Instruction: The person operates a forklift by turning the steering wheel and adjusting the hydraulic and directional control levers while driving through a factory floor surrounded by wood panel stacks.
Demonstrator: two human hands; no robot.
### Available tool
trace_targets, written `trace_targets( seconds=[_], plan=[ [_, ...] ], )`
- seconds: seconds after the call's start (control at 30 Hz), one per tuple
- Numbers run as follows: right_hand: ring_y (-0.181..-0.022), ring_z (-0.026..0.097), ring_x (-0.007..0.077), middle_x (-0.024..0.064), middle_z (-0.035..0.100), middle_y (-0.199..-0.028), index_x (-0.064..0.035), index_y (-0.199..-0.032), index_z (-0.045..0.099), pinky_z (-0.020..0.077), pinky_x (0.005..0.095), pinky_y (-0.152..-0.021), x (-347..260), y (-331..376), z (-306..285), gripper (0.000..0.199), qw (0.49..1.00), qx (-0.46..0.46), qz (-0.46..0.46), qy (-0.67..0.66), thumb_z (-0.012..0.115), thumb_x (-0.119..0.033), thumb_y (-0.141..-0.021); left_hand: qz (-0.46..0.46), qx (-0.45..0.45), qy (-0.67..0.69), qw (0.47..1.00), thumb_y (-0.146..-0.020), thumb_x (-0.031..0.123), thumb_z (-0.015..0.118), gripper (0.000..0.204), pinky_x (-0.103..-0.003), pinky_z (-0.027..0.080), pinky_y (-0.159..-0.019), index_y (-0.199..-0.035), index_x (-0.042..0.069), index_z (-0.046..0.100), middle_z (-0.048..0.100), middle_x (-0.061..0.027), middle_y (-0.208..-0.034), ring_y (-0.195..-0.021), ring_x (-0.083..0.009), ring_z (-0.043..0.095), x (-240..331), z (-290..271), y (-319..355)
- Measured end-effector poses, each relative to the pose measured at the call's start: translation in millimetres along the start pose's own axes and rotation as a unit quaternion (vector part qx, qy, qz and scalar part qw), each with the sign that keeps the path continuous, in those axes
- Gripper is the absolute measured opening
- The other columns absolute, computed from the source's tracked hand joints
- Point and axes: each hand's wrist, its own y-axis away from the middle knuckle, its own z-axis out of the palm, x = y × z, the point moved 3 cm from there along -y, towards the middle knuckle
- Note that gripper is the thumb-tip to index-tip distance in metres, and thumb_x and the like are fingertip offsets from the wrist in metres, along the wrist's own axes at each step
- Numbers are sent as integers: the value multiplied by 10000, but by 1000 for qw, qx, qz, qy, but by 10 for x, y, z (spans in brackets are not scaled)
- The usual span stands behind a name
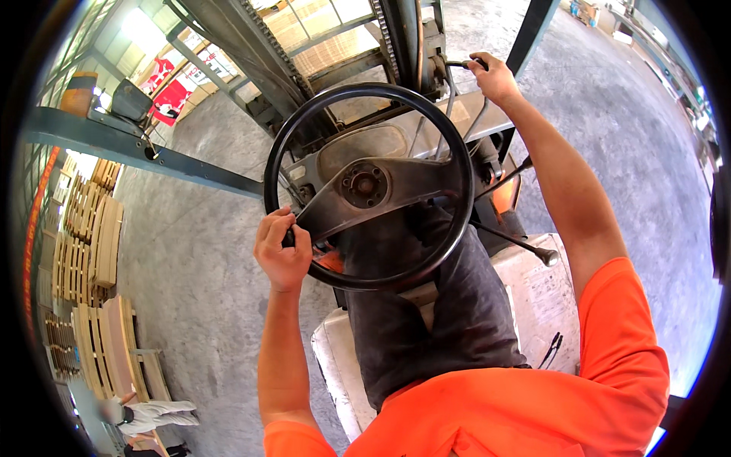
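Note:
I sit at a forklift's black steering wheel [466,175], whose centre hub is worn and shows bolts. My left hand [283,247] is closed round the lower left of the rim, with a dark part showing between thumb and fingers. My right arm reaches forward to the far right, where my right hand [495,78] is closed on the black grip of a control lever [459,64]. Two thinner levers [451,114] rise close to it. Ahead of the wheel stands the mast [251,46], with chains and hoses.
Beyond the mast are stacked boards [327,55]. A lever with a round knob [547,257] sticks out by my right thigh. Blue-grey frame posts [190,169] cross at left and front right. Wooden pallets [106,236] stand at far left; below them is another person [156,413].

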Motion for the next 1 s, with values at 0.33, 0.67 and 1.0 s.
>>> trace_targets(
  seconds=[0.33, 0.67, 1.0],
  plan=[
    [-1083, 610, 367, 204, 649, -1132, -147, -1202, 629, 469, 416, -949, 75, 68, -21, 387, 999, 11, -45, -2, 565, -360, -885, 21, -7, -29, 999, -736, -73, 575, 161, -358, 518, -704, -874, -42, 652, 656, -169, -862, -775, -298, 642, -27, 62, 52],
    [-1157, 570, 329, 149, 631, -1201, -190, -1230, 609, 447, 420, -984, 76, 242, -107, 398, 999, -7, -4, -40, 571, -389, -887, -11, -39, -63, 997, -758, -75, 547, 116, -369, 507, -713, -840, -62, 628, 632, -161, -835, -785, -300, 623, 43, 33, 11],
    [-1129, 591, 312, 137, 652, -1165, -196, -1218, 617, 463, 421, -960, -144, 318, -298, 387, 999, -9, -8, -45, 568, -386, -885, -37, -27, -88, 995, -768, -44, 544, 126, -368, 499, -726, -851, -49, 639, 645, -147, -860, -781, -283, 615, 123, -136, -98]
  ],
)
